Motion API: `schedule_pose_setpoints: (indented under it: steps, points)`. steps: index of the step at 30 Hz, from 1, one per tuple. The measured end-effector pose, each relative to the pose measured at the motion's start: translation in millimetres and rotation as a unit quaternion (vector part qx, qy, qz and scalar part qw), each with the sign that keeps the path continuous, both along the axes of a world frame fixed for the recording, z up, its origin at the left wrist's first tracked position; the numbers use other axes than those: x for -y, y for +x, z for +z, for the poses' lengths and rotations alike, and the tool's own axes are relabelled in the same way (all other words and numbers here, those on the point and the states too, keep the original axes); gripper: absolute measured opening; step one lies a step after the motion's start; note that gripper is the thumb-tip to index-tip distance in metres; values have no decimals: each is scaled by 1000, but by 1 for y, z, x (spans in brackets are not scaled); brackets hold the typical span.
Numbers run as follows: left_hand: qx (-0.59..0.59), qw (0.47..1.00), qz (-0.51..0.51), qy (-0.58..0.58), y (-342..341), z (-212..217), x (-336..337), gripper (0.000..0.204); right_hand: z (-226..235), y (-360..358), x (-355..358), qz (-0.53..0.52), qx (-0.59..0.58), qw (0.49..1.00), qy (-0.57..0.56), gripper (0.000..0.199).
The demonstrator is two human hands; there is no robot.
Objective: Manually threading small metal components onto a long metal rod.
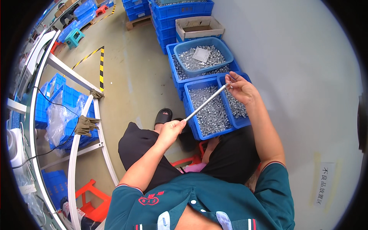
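Note:
A thin silver metal rod (pixel 207 102) slants up and to the right over a blue bin (pixel 188 100) filled with small silver metal pieces. My left hand (pixel 171 132) is closed round the rod's lower end. At the upper tip, my right hand (pixel 243 89) has its thumb and fingertips drawn together. Whatever small piece those fingers may hold is too small to make out. Below my right hand is a second, narrower blue bin (pixel 245 122), also holding small metal pieces.
Beyond the bins, a light-blue tub (pixel 177 51) of metal parts with a white card sits on a blue crate, near an open carton (pixel 218 28). A grey wall (pixel 299 76) runs along the right. White frame legs (pixel 74 157) and a red stool (pixel 92 203) stand left.

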State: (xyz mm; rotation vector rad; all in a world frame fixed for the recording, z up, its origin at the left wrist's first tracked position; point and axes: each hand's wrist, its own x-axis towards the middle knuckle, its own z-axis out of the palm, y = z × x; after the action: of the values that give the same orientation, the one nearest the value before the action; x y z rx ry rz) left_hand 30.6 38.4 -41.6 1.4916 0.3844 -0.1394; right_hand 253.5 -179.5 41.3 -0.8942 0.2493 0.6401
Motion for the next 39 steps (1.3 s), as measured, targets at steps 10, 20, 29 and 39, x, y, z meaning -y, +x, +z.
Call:
schedule_pose_setpoints:
  steps: [10, 20, 29, 39]
  points:
    - [6, 997, -29, 74, 0, -4, 1, 44, 7, -3, -1, -17, 21, 999, 20, 25]
    - [31, 997, -8, 69, 0, -6, 0, 45, 12, -11, -9, 10, 26, 998, 53, 23]
    - [38, 994, 5, 106, 1, -1, -2, 48, 9, -15, -13, 41, 33, 992, 114, 21]
    - [24, 1000, 5, 8, 3, 3, 1, 44, 7, -19, -13, 111, 52, 992, 21, 16]
